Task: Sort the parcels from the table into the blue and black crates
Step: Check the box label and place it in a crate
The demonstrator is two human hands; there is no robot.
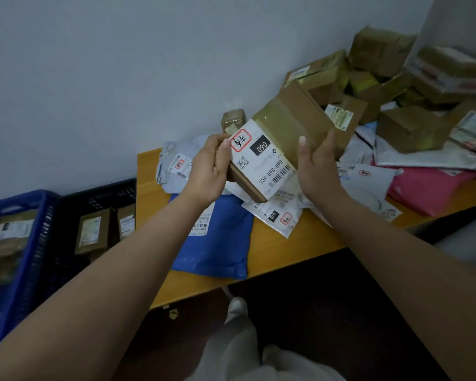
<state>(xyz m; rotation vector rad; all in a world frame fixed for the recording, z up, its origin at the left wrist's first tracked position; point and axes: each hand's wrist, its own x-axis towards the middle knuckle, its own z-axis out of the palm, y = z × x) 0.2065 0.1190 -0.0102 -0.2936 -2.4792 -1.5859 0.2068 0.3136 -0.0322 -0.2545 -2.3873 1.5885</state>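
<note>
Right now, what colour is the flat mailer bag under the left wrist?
Blue mailer bag, seen in the head view.

A parcel-sorting room is showing here: labelled brown cardboard boxes [379,78] are piling on a wooden table [280,243] beside plastic crates [39,229].
</note>
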